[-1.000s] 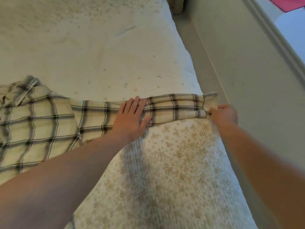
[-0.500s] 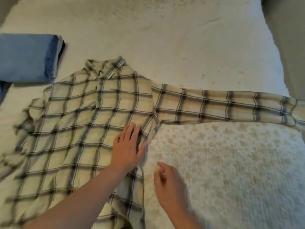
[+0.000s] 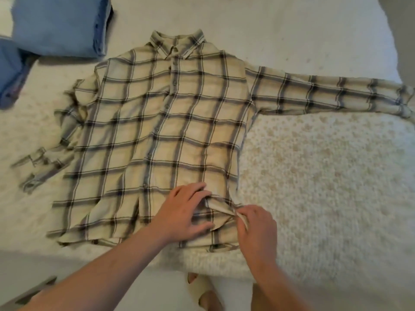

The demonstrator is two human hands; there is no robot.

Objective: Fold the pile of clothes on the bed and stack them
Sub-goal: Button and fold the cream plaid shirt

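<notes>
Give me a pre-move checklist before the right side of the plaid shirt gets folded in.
1. Shirt front up and buttoned: ok, the plaid shirt lies button side up with its collar away from the person.
2. Right sleeve straight: ok, stretched flat toward the bed's edge.
3. Left sleeve flat: not ok, bunched and crumpled beside the body.
4. Hem smooth: not ok, a ridge of cloth rises between the hands.
5. Grip: ok, the right hand pinches the hem fold; the left hand presses flat on the shirt.
6. Stack spot: ok, the folded jeans sit apart from the shirt.
</notes>
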